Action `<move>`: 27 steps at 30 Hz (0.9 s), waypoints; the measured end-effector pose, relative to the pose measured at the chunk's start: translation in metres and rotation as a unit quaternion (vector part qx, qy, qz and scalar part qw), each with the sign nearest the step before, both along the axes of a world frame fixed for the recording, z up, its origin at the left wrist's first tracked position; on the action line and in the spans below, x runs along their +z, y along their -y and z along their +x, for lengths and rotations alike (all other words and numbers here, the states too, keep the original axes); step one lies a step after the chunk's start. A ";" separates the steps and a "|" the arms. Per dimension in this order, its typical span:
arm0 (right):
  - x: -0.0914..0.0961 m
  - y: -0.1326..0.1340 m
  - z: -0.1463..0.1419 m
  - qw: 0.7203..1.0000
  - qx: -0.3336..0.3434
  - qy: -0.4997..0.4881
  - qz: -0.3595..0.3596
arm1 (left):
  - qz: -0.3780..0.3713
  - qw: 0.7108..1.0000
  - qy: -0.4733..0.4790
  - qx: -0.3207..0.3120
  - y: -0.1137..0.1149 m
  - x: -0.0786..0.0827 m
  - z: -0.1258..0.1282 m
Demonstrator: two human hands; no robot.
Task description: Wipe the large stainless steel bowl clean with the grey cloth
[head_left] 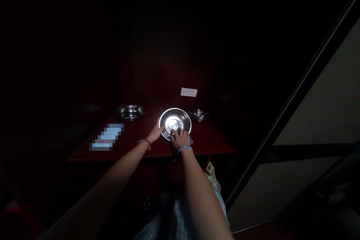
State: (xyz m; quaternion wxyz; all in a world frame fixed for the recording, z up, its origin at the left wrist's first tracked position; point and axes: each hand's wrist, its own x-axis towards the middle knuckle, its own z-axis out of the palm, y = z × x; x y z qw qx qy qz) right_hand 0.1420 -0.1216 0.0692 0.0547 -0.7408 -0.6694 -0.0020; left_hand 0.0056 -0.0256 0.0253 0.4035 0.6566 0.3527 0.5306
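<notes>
One steel bowl [185,120] above the tabletop [209,140], a little right of midway between the side edges, mouth tipped toward the front edge. Clamped at the left rim by the left hand [155,132]; met at the near right rim by the right hand [181,140], closed over a dark cloth [191,141]. Cannot tell whether resting on wood or lifted clear.

Could twist out of that one-sided hold — under hard pressure from the right, with smooth metal to grip. Might then drop onto the tabletop, or roll over the front edge, being tilted. Could also snag on the cloth's loose end, if caught beneath the rim.

Now to count: two hands, one cloth, one bowl in hand. One shallow basin [130,113] near the back-left corner and one smaller bowl [198,115] near the back-right — perhaps nested stacks, too dark to be sure. One bright pixelated patch [108,136] beside the left edge. One socket plate [188,92] beyond the back edge.
</notes>
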 end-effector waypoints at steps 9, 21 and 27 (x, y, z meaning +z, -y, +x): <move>0.002 0.001 -0.002 1.000 0.001 0.001 -0.004 | 0.002 1.000 0.017 -0.008 -0.001 -0.002 0.000; 0.002 0.001 -0.002 1.000 -0.002 0.003 -0.004 | -0.013 1.000 -0.004 0.005 0.003 0.003 0.000; 0.000 0.000 0.000 1.000 0.003 -0.002 0.006 | -0.014 1.000 -0.022 -0.003 0.002 0.002 -0.001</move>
